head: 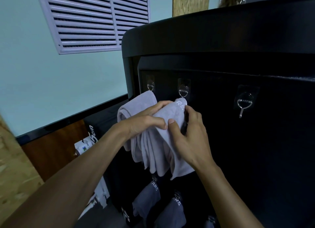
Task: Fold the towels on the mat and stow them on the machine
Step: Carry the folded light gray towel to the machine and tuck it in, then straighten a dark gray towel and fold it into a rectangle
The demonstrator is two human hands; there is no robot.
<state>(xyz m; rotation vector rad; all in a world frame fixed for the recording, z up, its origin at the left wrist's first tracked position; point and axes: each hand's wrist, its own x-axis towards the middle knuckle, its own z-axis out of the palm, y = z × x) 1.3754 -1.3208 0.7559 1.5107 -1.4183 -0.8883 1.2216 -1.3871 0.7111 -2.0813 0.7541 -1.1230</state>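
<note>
Stowing looks like the step in hand: left hand (144, 122) and right hand (189, 134) both pinch a grey towel (160, 142) against the black machine (238, 142), its top corner at a hook (183, 91) just above the fingers. Next, that corner likely needs looping over the hook. Another towel (136, 105) hangs just left of the hands; darker towels (146, 200) hang below.

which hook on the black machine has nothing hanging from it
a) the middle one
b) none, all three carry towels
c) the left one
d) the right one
d, the right hook hangs bare on the black machine, while a light grey towel drapes at the left hook and both hands, the left hand and the right hand, hold another light grey towel up at the middle hook.
</note>
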